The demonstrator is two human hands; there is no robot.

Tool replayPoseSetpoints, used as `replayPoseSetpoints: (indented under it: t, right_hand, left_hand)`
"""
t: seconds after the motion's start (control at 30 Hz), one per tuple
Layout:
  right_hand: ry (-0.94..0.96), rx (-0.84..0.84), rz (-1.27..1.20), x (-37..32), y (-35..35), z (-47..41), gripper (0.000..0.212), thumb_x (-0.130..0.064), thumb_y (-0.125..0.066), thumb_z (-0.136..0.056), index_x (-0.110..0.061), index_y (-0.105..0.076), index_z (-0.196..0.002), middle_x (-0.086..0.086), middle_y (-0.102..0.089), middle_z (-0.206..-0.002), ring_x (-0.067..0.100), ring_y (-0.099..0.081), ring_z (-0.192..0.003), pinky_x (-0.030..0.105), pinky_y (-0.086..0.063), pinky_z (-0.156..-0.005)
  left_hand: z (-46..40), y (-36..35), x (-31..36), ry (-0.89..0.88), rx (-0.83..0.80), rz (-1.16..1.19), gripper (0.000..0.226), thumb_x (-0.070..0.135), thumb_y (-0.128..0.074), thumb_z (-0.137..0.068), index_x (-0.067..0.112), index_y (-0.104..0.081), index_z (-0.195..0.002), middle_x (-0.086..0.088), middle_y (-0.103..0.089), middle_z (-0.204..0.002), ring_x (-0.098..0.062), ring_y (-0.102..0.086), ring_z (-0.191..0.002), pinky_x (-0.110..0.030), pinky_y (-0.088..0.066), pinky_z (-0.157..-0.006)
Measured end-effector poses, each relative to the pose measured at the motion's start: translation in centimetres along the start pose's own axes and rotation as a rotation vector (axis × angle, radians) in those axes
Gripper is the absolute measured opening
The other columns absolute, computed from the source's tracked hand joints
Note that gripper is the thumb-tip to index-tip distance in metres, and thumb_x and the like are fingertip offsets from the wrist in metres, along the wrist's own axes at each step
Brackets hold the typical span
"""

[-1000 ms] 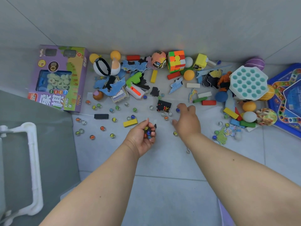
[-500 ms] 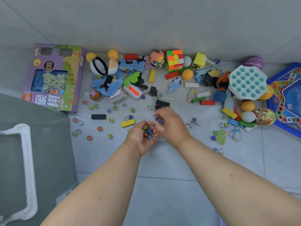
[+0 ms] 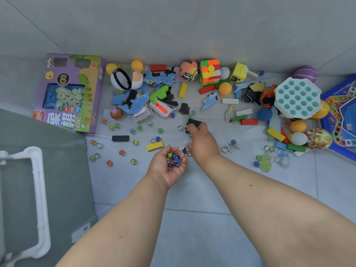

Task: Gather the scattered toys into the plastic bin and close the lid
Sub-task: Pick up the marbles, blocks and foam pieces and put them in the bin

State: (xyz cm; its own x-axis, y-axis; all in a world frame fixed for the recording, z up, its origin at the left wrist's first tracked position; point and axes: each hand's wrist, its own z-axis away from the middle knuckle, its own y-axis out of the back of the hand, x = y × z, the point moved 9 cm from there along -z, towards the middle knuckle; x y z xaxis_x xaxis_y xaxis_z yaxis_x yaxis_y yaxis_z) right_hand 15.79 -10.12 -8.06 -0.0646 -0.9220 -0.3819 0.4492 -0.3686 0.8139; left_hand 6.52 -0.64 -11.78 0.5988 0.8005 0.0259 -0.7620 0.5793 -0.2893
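A pale grey tiled floor point(image 3: 192, 237) meets a plain grey wall point(image 3: 173, 26) along the top, and toys lie scattered in a band along the foot of that wall. At the floor's left edge sits the bin point(image 3: 57, 180), translucent grey plastic with a white tubular handle frame point(image 3: 41, 199); whether its lid is on cannot be told. Past it, by the wall, lies a purple cardboard game box point(image 3: 71, 91) with a clear window showing pale round pieces. At the floor's right edge is a blue game board point(image 3: 342, 120), and beside it a white octagonal tray point(image 3: 297, 98) dotted with round teal dimples. Smaller pieces fill the middle of the band: a multicoloured puzzle cube point(image 3: 210, 73), a black-and-white ball point(image 3: 120, 79), orange balls, flat blue puzzle pieces, and wooden blocks in red, yellow, green and black. A bent-wire puzzle point(image 3: 230, 147) lies nearer the person, and loose glass marbles point(image 3: 133, 161) are strewn over the tiles between bin and toys. The left hand point(image 3: 168, 162) is palm up, fingers cupped around a small heap of glossy coloured marbles. Just beside it the right hand point(image 3: 202, 143) reaches palm down, fingertips curled at a small black toy point(image 3: 193, 122); whether it grips anything cannot be told.
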Motion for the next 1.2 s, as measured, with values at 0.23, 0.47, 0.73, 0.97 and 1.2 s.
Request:
replayPoseSetpoints:
  t: [0.23, 0.47, 0.73, 0.97, 1.2]
  right_hand:
    - [0.033, -0.011, 0.085, 0.6, -1.2, -0.1, 0.038, 0.001, -0.047, -0.088, -0.009, -0.047, -0.124, 0.017, -0.042, -0.122, 0.035, -0.051, -0.097, 0.033, -0.039, -0.070]
    - [0.143, -0.035, -0.378, -3.6, 0.4, 2.2, 0.024, -0.008, -0.058, -0.083, -0.011, -0.064, -0.106, 0.011, -0.054, -0.105, 0.026, -0.058, -0.088, 0.030, -0.046, -0.077]
    - [-0.002, 0.244, -0.515, -0.6, 2.0, 4.7, 0.021, -0.008, -0.056, -0.084, -0.010, -0.064, -0.103, 0.006, -0.058, -0.104, 0.019, -0.057, -0.086, 0.026, -0.045, -0.080]
    - [0.044, -0.164, 0.034, 0.4, -5.4, 5.4, 0.032, -0.015, -0.057, -0.090, -0.010, -0.050, -0.120, 0.011, -0.046, -0.118, 0.029, -0.054, -0.098, 0.030, -0.039, -0.070]
    - [-0.068, 0.232, -0.181, 2.1, -1.4, 6.2, 0.024, 0.009, -0.060, -0.064, 0.001, -0.061, -0.087, 0.020, -0.056, -0.082, 0.035, -0.055, -0.052, 0.027, -0.041, -0.043]
  left_hand:
    - [0.0, 1.4, 0.1, -0.020, 0.049, -0.035, 0.031, 0.026, -0.047, -0.097, 0.006, -0.058, -0.075, -0.009, -0.054, -0.069, -0.017, -0.054, -0.063, -0.024, -0.053, -0.054]
    - [0.1, 0.9, 1.1, -0.058, -0.008, 0.078, 0.030, 0.029, -0.047, -0.098, 0.006, -0.060, -0.083, -0.010, -0.060, -0.079, -0.020, -0.060, -0.072, -0.030, -0.057, -0.068]
    - [0.7, 1.3, 1.7, -0.062, -0.079, 0.114, 0.030, 0.028, -0.052, -0.095, 0.005, -0.058, -0.077, -0.010, -0.057, -0.074, -0.019, -0.058, -0.061, -0.022, -0.054, -0.054]
    - [1.0, 3.1, 1.6, -0.084, 0.008, 0.098, 0.035, 0.028, -0.051, -0.096, 0.006, -0.056, -0.070, -0.009, -0.053, -0.059, -0.016, -0.051, -0.058, -0.018, -0.048, -0.048]
    - [0.9, 3.7, 1.2, -0.104, 0.025, 0.092, 0.032, 0.025, -0.051, -0.095, 0.006, -0.057, -0.071, -0.007, -0.056, -0.059, -0.015, -0.052, -0.062, -0.019, -0.048, -0.049]
